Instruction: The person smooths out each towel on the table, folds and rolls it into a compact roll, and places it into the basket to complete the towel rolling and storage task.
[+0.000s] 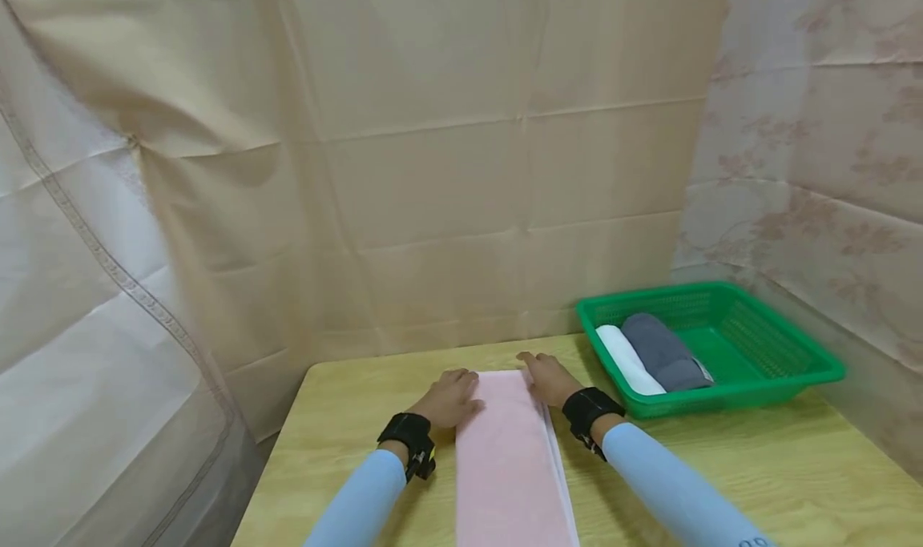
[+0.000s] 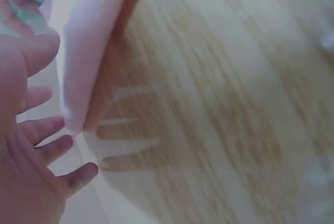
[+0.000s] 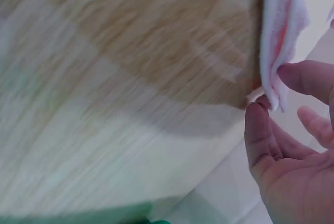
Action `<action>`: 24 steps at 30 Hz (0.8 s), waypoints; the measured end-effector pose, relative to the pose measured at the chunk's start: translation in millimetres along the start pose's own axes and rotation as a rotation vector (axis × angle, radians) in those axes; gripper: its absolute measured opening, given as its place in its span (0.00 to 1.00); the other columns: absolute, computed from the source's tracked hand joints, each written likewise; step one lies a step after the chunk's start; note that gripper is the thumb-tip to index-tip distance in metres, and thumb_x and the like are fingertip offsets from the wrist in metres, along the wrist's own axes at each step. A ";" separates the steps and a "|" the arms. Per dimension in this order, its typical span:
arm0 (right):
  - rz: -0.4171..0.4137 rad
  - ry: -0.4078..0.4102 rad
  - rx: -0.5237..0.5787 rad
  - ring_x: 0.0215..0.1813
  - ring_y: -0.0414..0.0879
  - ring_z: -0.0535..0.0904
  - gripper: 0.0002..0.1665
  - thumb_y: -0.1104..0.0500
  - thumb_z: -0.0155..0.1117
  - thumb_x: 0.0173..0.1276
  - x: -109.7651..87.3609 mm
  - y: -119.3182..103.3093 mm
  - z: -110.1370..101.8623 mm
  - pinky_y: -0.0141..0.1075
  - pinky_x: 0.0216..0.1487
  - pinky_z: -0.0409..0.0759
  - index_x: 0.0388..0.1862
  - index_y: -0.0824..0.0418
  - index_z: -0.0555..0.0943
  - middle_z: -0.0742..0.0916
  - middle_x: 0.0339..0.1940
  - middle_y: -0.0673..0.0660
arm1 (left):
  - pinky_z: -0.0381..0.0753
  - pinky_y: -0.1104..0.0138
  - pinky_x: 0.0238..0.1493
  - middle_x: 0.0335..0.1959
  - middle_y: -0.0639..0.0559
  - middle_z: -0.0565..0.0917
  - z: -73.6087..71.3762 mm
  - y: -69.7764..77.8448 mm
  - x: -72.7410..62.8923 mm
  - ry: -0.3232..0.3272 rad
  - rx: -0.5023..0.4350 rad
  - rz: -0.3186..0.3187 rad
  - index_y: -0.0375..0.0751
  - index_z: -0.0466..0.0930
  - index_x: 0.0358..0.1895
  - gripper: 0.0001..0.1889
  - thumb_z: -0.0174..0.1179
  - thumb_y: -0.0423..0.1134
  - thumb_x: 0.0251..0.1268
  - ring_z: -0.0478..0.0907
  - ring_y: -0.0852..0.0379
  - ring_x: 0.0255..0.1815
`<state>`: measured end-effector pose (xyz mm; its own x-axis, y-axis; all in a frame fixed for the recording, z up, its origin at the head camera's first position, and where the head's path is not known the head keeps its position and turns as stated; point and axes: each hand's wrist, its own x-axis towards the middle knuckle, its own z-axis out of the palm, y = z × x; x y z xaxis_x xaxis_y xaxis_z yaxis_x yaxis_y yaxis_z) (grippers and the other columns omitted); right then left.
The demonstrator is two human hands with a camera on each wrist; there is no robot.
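A pink towel (image 1: pixel 508 459), folded into a long strip with white edges showing on its right side, lies lengthwise on the table. At its far left corner is my left hand (image 1: pixel 449 400), fingers spread and fairly straight against the towel's end in the left wrist view, with the thumb (image 2: pixel 42 51) over the cloth. My right hand (image 1: pixel 551 379) is at the far right corner. In the right wrist view its thumb (image 3: pixel 302 78) and fingers pinch the layered corner of the towel (image 3: pixel 279 36). The near end of the towel runs out of the head view.
A green plastic basket (image 1: pixel 728 399) stands at the right rear of the wooden table (image 1: pixel 346 419). It holds a rolled white towel (image 1: pixel 629 361) and a rolled grey towel (image 1: pixel 663 351) on its left side. Beige curtains (image 1: pixel 433 170) hang behind the table.
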<state>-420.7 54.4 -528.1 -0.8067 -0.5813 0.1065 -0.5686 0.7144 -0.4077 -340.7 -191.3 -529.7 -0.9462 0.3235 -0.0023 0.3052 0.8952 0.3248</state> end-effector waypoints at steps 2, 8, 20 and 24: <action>0.019 0.004 0.012 0.59 0.66 0.77 0.37 0.74 0.70 0.63 1.5 -3.5 2.1 0.54 0.60 0.77 0.71 0.63 0.71 0.84 0.54 0.68 | 0.63 0.40 0.71 0.76 0.33 0.65 1.7 -0.5 1.7 0.008 0.006 -0.021 0.35 0.64 0.77 0.36 0.61 0.54 0.75 0.59 0.34 0.77; -0.035 0.044 -0.068 0.57 0.64 0.75 0.33 0.75 0.71 0.62 3.0 -11.7 9.4 0.53 0.61 0.75 0.66 0.61 0.77 0.84 0.53 0.64 | 0.68 0.43 0.68 0.69 0.35 0.73 3.7 -3.0 6.0 0.085 -0.183 -0.079 0.34 0.66 0.74 0.45 0.79 0.47 0.57 0.65 0.33 0.72; -0.208 0.106 0.034 0.41 0.49 0.82 0.06 0.67 0.71 0.66 9.4 -10.9 14.2 0.44 0.46 0.81 0.39 0.59 0.84 0.86 0.36 0.53 | 0.79 0.49 0.54 0.56 0.30 0.74 -0.7 -11.9 0.6 0.226 -0.350 -0.114 0.25 0.63 0.75 0.36 0.68 0.37 0.71 0.77 0.39 0.53; -0.289 0.099 0.128 0.44 0.48 0.84 0.12 0.71 0.72 0.62 11.1 -9.1 13.0 0.43 0.49 0.82 0.35 0.56 0.83 0.87 0.34 0.49 | 0.79 0.56 0.40 0.31 0.41 0.81 -2.5 -16.4 -2.5 0.238 -0.334 -0.111 0.28 0.59 0.77 0.40 0.68 0.28 0.65 0.79 0.47 0.32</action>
<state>-422.4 36.3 -535.0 -0.6305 -0.7076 0.3191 -0.7562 0.4674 -0.4579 -343.6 -207.6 -532.7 -0.9816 0.1162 0.1513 0.1860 0.7595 0.6234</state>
